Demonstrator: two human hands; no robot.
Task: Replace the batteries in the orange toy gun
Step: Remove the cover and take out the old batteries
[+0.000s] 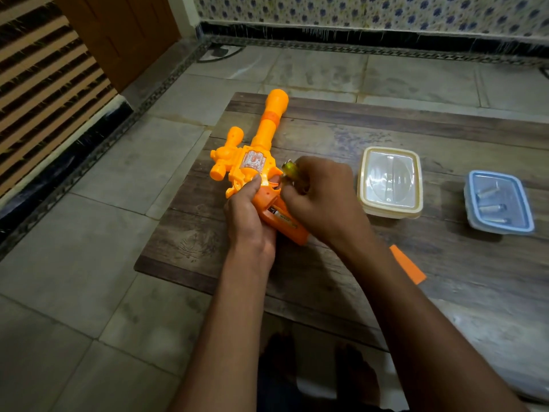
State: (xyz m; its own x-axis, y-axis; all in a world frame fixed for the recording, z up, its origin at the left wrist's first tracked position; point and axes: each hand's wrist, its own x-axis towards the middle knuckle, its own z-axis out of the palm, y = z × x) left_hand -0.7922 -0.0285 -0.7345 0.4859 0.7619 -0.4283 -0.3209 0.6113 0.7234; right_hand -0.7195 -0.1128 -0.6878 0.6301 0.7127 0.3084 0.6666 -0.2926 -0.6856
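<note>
Near the left edge of the table [326, 129], the orange toy gun [269, 126] is laid with its long axis running from the near grip to the barrel at the far edge. The grip is clasped from the left by the left hand [249, 212]. One battery [282, 217] is exposed in the open bay, just beneath the right hand [320, 197], whose fingers are curled round a yellow-green screwdriver [289, 169]. That hand is judged the nearer for lifting the cell out. An orange cover [408, 264] lies apart, toward the near right.
</note>
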